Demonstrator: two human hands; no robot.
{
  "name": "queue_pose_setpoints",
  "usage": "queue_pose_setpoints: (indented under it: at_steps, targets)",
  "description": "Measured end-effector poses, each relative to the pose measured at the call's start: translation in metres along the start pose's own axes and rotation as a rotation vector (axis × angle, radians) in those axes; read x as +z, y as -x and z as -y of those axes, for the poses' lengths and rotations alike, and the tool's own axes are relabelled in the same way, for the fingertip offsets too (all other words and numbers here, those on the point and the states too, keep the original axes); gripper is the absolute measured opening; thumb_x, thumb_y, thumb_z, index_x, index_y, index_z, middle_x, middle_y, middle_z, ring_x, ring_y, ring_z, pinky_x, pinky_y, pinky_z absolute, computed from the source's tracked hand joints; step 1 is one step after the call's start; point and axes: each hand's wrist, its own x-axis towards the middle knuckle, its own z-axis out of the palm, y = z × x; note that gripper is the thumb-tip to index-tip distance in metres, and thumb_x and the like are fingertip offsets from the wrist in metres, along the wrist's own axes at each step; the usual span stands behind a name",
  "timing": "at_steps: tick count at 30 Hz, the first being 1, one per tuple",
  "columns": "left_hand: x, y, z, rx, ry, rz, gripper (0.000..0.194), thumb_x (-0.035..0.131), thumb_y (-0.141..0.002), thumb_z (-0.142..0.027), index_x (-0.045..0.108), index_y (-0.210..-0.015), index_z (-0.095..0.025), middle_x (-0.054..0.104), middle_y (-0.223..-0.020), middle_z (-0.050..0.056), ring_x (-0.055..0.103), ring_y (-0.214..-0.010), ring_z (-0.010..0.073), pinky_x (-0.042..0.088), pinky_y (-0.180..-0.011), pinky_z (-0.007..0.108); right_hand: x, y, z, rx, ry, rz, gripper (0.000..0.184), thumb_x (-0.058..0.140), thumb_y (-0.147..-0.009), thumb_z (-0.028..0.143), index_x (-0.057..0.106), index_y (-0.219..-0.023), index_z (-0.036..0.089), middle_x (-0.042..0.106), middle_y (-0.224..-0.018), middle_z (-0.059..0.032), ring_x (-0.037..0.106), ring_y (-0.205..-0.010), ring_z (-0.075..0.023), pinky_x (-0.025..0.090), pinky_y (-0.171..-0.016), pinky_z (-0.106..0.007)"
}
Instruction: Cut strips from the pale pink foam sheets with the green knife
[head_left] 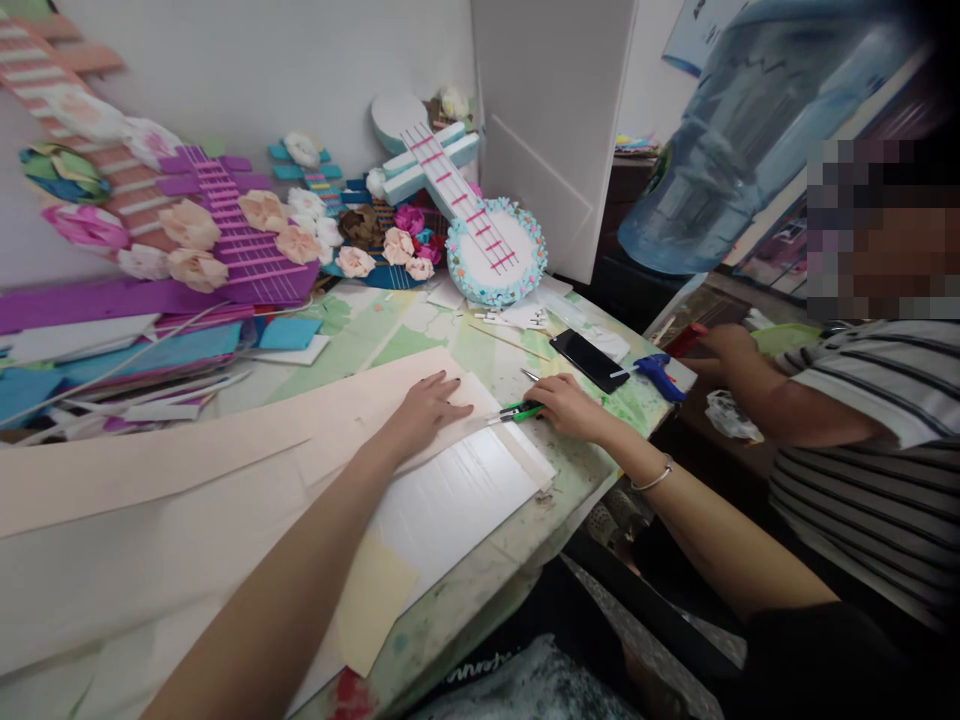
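My left hand (pixel 424 415) lies flat with its fingers spread on a long sheet of peach paper (pixel 225 435). Under the peach paper is a white board (pixel 457 500), with a glossy surface showing near my wrist. In my right hand (pixel 568 405) is a green utility knife (pixel 521 411), closed in the fingers, its metal end pointing left over the paper's edge. A slim silver pen-like tip (pixel 529 374) also sticks out above that hand. A cream paper piece (pixel 375 600) lies at the board's near edge.
Behind stand paper-decorated guitars, including a white and blue banjo-shaped one (pixel 484 225). A black phone (pixel 589 360) and a blue glue gun (pixel 658 377) lie to the right. Paper scraps (pixel 150 360) are piled at left. A person in a striped shirt (pixel 862 480) sits at right beside a water bottle (pixel 720 140).
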Motion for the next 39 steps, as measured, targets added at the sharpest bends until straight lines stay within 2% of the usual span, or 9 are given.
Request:
queue_pose_setpoints:
  at_steps: [6,11,18,25,39]
  targets:
    - [0.001,0.0,0.001,-0.001,0.006,-0.006,0.031,0.043,-0.098,-0.032,0.072,-0.109,-0.033,0.055,-0.139,0.006,0.037,-0.138,0.0286,0.031,-0.11,0.055,-0.001,0.005,0.0,-0.015,-0.025,-0.019,0.025,0.055,-0.081,0.005,0.063,-0.101,0.017,0.063,-0.099,-0.0113,0.055,-0.098,-0.0247,0.032,-0.089,-0.038]
    - [0.001,0.0,0.002,-0.003,0.007,0.003,0.034,0.04,-0.098,-0.027,0.071,-0.11,-0.032,0.052,-0.141,0.007,0.036,-0.138,0.0293,0.031,-0.111,0.054,-0.002,0.007,-0.002,-0.01,-0.037,-0.031,0.025,0.056,-0.079,0.004,0.064,-0.099,0.016,0.063,-0.096,-0.0117,0.056,-0.094,-0.025,0.037,-0.086,-0.037]
    - [0.001,0.0,0.003,-0.006,0.014,0.016,0.033,0.041,-0.098,-0.028,0.071,-0.111,-0.033,0.052,-0.141,0.005,0.035,-0.139,0.0289,0.03,-0.111,0.055,-0.001,-0.001,-0.004,-0.006,-0.078,-0.054,0.03,0.051,-0.079,0.001,0.062,-0.104,0.014,0.06,-0.099,-0.0135,0.053,-0.096,-0.0255,0.042,-0.081,-0.036]
    - [0.001,0.0,0.003,-0.014,0.024,0.02,0.033,0.041,-0.098,-0.027,0.071,-0.111,-0.034,0.051,-0.142,0.005,0.036,-0.139,0.0293,0.03,-0.111,0.055,0.006,-0.005,-0.002,-0.013,-0.131,-0.048,0.033,0.049,-0.079,-0.001,0.062,-0.103,0.016,0.059,-0.1,-0.0121,0.052,-0.1,-0.0249,0.044,-0.083,-0.036]
    - [-0.001,-0.001,0.002,-0.015,0.023,0.039,0.034,0.041,-0.097,-0.027,0.071,-0.112,-0.03,0.049,-0.143,0.007,0.035,-0.139,0.0318,0.03,-0.11,0.056,0.003,0.005,-0.002,0.016,-0.164,-0.058,0.033,0.048,-0.079,0.0,0.061,-0.104,0.016,0.058,-0.102,-0.013,0.052,-0.101,-0.0255,0.045,-0.085,-0.037]
